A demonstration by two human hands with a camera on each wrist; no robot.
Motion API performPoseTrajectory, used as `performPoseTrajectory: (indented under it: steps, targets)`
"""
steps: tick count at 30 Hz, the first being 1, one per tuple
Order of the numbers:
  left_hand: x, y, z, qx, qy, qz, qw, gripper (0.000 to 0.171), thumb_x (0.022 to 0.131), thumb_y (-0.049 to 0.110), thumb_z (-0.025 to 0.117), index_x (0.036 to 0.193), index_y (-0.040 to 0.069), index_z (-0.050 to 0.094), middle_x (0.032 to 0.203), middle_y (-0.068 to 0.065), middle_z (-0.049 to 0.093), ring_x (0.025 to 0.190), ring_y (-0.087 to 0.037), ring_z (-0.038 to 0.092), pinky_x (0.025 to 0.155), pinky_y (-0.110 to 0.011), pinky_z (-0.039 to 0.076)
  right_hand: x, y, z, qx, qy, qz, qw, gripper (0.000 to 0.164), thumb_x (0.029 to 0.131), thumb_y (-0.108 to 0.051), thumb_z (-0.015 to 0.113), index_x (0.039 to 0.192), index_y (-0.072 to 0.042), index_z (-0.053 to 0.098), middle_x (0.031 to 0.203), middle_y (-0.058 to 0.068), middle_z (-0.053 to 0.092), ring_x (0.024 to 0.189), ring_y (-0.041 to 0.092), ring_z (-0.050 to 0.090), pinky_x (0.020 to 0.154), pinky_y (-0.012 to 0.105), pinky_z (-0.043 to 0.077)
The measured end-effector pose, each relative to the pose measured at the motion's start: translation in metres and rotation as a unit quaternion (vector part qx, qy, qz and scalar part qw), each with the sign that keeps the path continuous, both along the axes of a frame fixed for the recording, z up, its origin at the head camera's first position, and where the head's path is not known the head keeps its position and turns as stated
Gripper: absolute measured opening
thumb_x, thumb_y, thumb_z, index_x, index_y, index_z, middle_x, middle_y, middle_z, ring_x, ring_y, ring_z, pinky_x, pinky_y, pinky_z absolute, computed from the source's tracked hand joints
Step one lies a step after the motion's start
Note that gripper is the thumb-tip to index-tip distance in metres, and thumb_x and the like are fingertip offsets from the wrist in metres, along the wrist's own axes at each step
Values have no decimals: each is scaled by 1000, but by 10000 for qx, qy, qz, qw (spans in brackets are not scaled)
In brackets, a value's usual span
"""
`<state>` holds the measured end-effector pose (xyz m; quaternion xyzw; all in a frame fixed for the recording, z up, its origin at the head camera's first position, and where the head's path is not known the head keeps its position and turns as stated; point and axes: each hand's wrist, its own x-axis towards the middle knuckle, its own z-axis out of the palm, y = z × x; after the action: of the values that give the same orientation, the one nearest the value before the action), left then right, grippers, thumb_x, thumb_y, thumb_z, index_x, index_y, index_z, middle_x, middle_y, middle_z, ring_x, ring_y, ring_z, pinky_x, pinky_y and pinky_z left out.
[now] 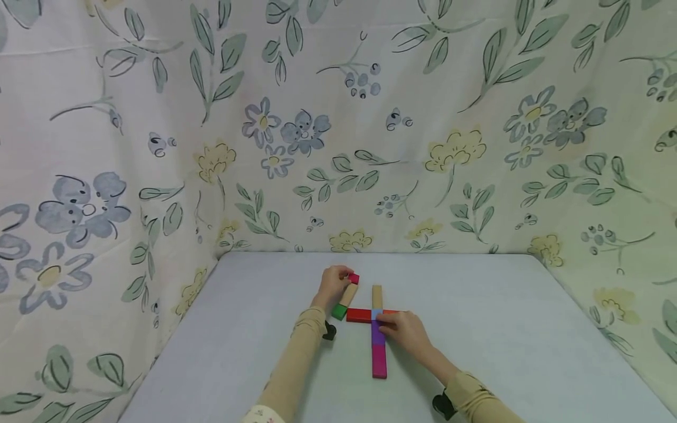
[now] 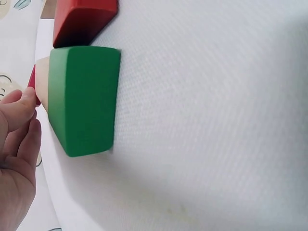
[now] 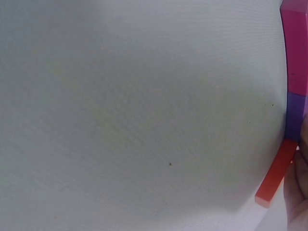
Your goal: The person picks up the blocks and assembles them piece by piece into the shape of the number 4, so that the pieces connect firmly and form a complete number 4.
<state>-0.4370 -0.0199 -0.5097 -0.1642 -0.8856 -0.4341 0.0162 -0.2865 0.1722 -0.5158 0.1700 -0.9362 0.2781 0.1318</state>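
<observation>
At the far end of a slanted row, my left hand [image 1: 332, 285] pinches a small crimson block [image 1: 354, 279] between thumb and fingers. The row continues with a plain wooden block [image 1: 348, 295] and a green block [image 2: 89, 101] at its near end. To its right, several blocks form a cross. My right hand [image 1: 407, 332] reaches in from the right, its fingertips touching the cross around the light blue block [image 1: 376, 314] and the purple block [image 1: 378, 333]. Whether they pinch a block is unclear. In the right wrist view, fingers show only at the right edge.
Red [image 1: 359, 315] and orange [image 3: 276, 173] blocks make the cross's side arms. Another wooden block [image 1: 377, 296] lies at its far end, a magenta block [image 1: 379, 361] at its near end. The white table [image 1: 492, 317] meets a floral curtain [image 1: 338, 129] behind.
</observation>
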Motion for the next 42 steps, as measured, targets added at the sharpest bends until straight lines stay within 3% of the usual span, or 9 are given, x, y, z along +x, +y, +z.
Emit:
performPoseTrajectory:
  steps: [8,16,27,37,42]
  targets:
    - [4,3,2,-114,-28,-22,9999,25,86,-7,61,108,2,70,115,-16,68,110,-30,62,96,-42,49,1,0,1,-89,-148,-30,9998,29,78,-14,76,106,-8,74,98,7,74,85,17,70,74,30,56]
    - [2,2,-3,-67,225,-179,9996,25,85,-8,61,106,-1,70,111,-17,69,107,-29,64,92,-41,51,-1,1,-1,15,-23,-49,10000,28,77,-14,77,104,-8,74,95,6,75,80,14,68,69,23,54]
    - [5,3,-3,48,332,-273,9991,25,85,-12,57,105,-4,70,107,-17,70,107,-31,62,94,-43,49,-1,0,0,11,-147,-19,9999,29,77,-13,77,105,-8,74,97,7,75,83,16,69,73,28,56]
    - [8,5,1,-113,167,-122,9997,25,88,-8,56,108,-2,69,110,-16,69,109,-29,62,96,-42,48,1,0,2,5,13,66,10000,27,77,-12,77,104,-7,74,95,7,75,81,16,70,71,28,56]
    - [7,5,-2,-143,254,-84,9995,25,88,-8,57,107,-1,70,110,-16,70,109,-29,62,96,-43,48,2,-1,2,29,9,87,10000,28,77,-11,77,104,-6,74,95,8,75,83,18,70,71,29,56]
